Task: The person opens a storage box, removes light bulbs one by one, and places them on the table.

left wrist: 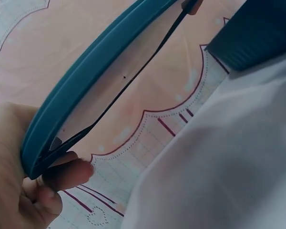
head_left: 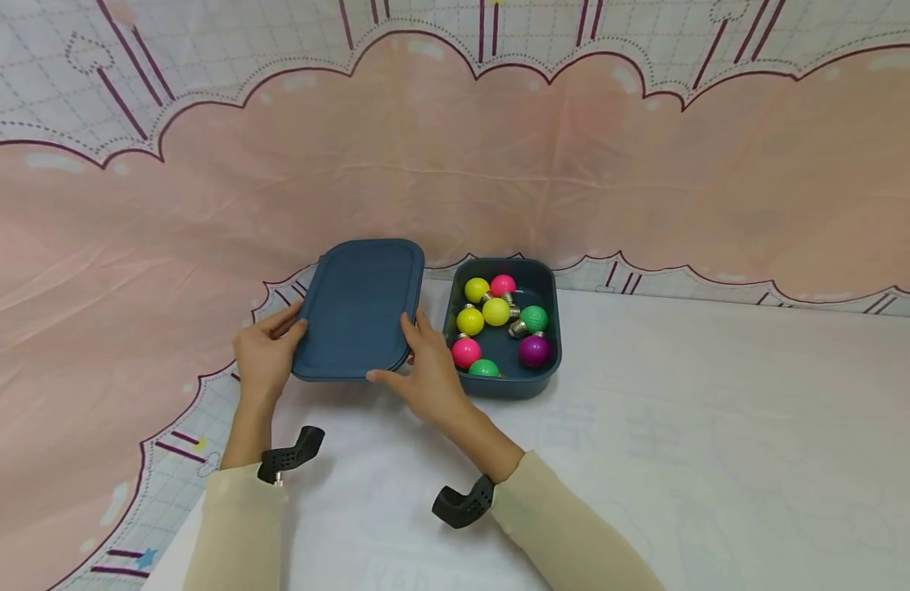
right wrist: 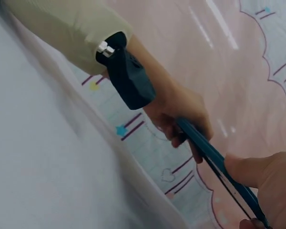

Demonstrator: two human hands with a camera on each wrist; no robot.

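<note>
Both hands hold a dark blue rectangular lid (head_left: 362,304) up at a tilt, left of an uncovered box. My left hand (head_left: 266,353) pinches its left edge, thumb on one face and fingers behind. On the lower right corner, my right hand (head_left: 434,379) grips the rim with its thumb along the near edge. A thin dark strip (left wrist: 90,128) sags below the lid's rim in the left wrist view. Small coloured light bulbs lie in the dark blue box (head_left: 514,387), among them a yellow bulb (head_left: 496,312), a purple bulb (head_left: 534,351) and a pink bulb (head_left: 466,353).
A white cloth (head_left: 720,435) covers the table. Behind it and at the left hangs a pink and white patterned curtain (head_left: 469,164). The box stands near the back edge, just right of the right hand. Black camera mounts (head_left: 464,502) sit on both wrists.
</note>
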